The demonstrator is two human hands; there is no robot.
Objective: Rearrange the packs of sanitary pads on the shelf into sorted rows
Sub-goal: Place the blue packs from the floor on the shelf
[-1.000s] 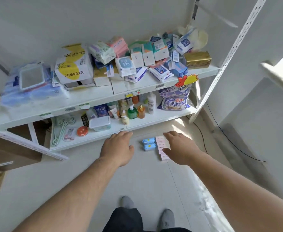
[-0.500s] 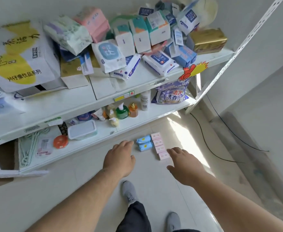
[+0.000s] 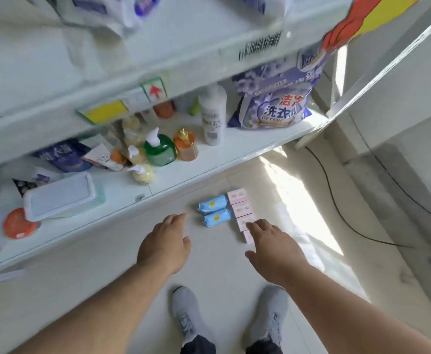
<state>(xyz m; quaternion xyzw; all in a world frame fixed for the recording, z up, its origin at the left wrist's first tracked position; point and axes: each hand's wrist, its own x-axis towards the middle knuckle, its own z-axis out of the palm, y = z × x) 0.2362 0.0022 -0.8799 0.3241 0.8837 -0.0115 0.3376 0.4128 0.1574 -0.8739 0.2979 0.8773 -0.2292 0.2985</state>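
Both arms outstretched over the floor; left hand palm-down, fingers relaxed, empty; right hand fingers loosely spread above the pink packs, beside blue packs.

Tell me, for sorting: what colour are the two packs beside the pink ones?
Blue packs, seen in the head view.
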